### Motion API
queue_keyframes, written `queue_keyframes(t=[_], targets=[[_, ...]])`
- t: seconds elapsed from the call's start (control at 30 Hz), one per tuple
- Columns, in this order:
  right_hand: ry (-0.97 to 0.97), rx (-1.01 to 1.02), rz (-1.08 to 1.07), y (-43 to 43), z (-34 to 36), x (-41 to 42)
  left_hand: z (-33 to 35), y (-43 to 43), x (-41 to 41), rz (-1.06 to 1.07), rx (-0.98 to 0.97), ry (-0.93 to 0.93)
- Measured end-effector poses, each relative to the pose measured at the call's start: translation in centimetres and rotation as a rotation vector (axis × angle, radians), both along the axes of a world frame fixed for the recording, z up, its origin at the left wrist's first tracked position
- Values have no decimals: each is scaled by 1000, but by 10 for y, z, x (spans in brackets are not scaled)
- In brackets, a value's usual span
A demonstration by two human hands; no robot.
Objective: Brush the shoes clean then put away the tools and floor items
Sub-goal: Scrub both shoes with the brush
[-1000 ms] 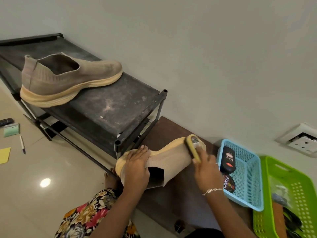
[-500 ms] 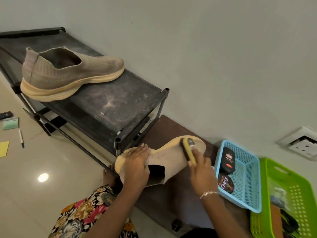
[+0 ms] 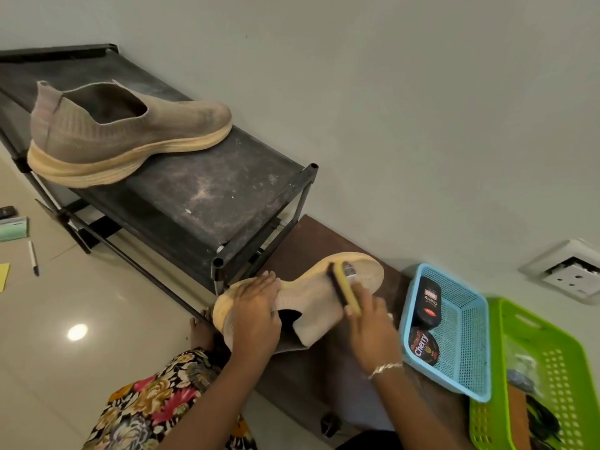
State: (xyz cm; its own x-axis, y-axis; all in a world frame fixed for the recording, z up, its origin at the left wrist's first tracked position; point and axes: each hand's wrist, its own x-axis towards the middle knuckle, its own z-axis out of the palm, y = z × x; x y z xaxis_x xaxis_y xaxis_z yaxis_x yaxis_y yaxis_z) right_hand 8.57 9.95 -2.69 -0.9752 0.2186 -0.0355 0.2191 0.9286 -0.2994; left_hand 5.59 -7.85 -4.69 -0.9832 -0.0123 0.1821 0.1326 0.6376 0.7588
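Observation:
A beige knit shoe (image 3: 319, 295) with a yellow sole lies on its side on a low brown bench (image 3: 321, 235). My left hand (image 3: 256, 315) grips its heel end. My right hand (image 3: 371, 326) holds a yellow brush (image 3: 345, 289) with dark bristles against the shoe's upper near the toe. The matching dusty shoe (image 3: 126, 134) stands upright on the top shelf of a black shoe rack (image 3: 207, 196).
A blue basket (image 3: 467, 339) on the bench holds a black polish bottle (image 3: 428, 302) and a Cherry polish tin (image 3: 423, 350). A green basket (image 3: 552, 362) sits at its right. On the floor at left lie a pen (image 3: 33, 258), a green pad (image 3: 13, 228) and a yellow note (image 3: 4, 276). A wall socket (image 3: 568, 276) is at right.
The brush slid along the shoe's upper from the toe end back toward the middle. My left hand kept its grip on the heel.

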Motion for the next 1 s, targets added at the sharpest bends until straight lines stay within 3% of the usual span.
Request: queue_keyframes(t=[0.07, 0.13, 0.2, 0.3, 0.37, 0.5, 0.57, 0.63, 0.7, 0.8, 0.87, 0.93, 1.0], targets=[[69, -166, -264, 30, 3, -22, 0, 0, 1, 9, 28, -43], [146, -311, -328, 22, 8, -29, 1, 0, 2, 15, -1, -21], [101, -285, -154, -13, 7, -17, 1, 2, 1, 1, -51, 32], [87, -295, 274, -73, 5, 25, 1, 2, -2, 21, -6, -29], [122, -265, 330, -71, 3, 33, 1, 2, 0, 48, -5, -54], [63, -85, 6, 1, -1, -14, 3, 2, 3, 27, 55, -51], [88, -168, -222, 23, 2, -38, 4, 1, 2, 55, 97, -95], [113, -240, -297, 16, 5, -44, 5, 2, 2, 68, 105, -81], [82, -235, -164, -10, 2, -31, 4, 5, -2, 95, 113, -84], [77, -255, 295, -63, -4, 18, 5, 4, -7, 123, 93, -115], [139, -226, 368, -63, -11, 25, 5, 4, -8, 142, 81, -138], [132, -38, 263, -31, -13, 1, 6, 4, -6, 127, 104, -128], [46, 37, 26, 10, -13, -31, 7, 5, -3, 123, 138, -125]])
